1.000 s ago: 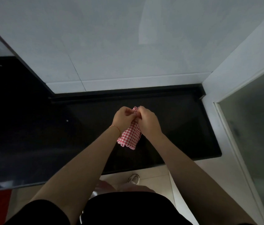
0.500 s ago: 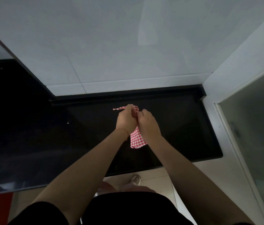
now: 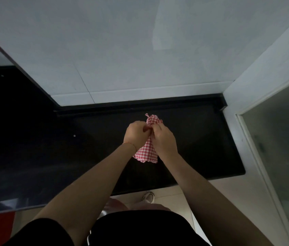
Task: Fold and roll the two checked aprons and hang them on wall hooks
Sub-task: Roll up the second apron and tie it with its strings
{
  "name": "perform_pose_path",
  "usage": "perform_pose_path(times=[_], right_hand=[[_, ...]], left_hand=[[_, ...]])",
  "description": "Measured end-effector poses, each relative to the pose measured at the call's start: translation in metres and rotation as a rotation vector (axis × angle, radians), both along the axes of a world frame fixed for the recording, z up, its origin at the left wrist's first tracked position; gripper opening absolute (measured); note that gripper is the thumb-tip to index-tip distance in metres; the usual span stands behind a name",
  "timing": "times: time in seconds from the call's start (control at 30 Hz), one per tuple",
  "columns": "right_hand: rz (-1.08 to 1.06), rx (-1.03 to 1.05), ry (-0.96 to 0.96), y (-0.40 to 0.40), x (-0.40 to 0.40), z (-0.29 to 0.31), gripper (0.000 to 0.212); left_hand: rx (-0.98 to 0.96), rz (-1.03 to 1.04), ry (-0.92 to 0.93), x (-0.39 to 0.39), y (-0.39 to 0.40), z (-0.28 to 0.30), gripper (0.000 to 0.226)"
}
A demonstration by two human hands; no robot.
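I see a pale tiled wall (image 3: pixel 122 50) filling the upper part of the view, and below it a black countertop (image 3: pixel 202 139) that runs from the left edge to a right end butting against a white door frame (image 3: pixel 246 96) with frosted glass. Over the middle of the countertop, nearer its back edge than its front, both of my forearms reach in from below and meet. The left hand (image 3: pixel 136 134) and right hand (image 3: pixel 163 139) are closed together around a rolled red-and-white checked apron (image 3: pixel 146 152). The fingers of both hands are curled tight and pinch the roll at about its upper third; the left hand's fingertips touch the right's. A small bunched end of the cloth sticks out above the hands toward the back edge, and the wider frilled end hangs out below the wrists. I cannot tell whether the roll touches the countertop. A thin orange band (image 3: pixel 130 144) circles the left wrist.
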State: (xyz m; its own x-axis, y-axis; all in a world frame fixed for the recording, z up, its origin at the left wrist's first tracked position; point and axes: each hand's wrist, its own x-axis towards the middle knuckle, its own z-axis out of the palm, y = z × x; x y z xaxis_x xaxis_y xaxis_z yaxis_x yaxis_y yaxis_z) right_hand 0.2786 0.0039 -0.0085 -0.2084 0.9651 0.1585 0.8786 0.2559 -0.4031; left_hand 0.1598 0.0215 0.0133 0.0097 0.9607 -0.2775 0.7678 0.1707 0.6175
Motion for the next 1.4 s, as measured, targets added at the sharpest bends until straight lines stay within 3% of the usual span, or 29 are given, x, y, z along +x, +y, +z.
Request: perform_pose_path(times=[0.1,0.3,0.5,0.73,0.87,0.97,1.07,1.4], right_hand=[[0.023,-0.025,0.047,0.003,0.0,0.001,0.013],[-0.07,-0.467,0.228,0.022,0.001,0.012,0.018],[-0.148,-0.606,0.249,0.028,0.002,0.013,0.025],[-0.376,-0.935,0.585,0.033,0.003,0.024,0.022],[-0.609,-1.166,1.05,0.035,0.008,0.036,0.022],[-0.769,-1.169,1.199,0.034,0.003,0.035,0.012],[-0.823,-1.152,1.223,0.035,0.0,0.034,0.006],[-0.689,-1.065,1.251,0.026,0.015,0.032,0.02]], left_hand=[[-0.01,0.022,-0.019,0.0,-0.005,-0.007,0.01],[-0.016,0.021,-0.006,-0.005,-0.006,-0.008,0.011],[-0.022,-0.007,0.013,-0.001,-0.007,-0.004,0.01],[0.08,-0.108,0.102,-0.003,-0.005,0.0,0.015],[0.17,-0.09,0.159,-0.006,-0.001,0.0,0.017],[0.158,-0.058,0.168,-0.006,0.004,0.006,0.019],[0.121,-0.125,0.124,-0.004,0.003,0.011,0.022],[0.106,-0.07,-0.036,-0.01,0.002,-0.004,0.004]])
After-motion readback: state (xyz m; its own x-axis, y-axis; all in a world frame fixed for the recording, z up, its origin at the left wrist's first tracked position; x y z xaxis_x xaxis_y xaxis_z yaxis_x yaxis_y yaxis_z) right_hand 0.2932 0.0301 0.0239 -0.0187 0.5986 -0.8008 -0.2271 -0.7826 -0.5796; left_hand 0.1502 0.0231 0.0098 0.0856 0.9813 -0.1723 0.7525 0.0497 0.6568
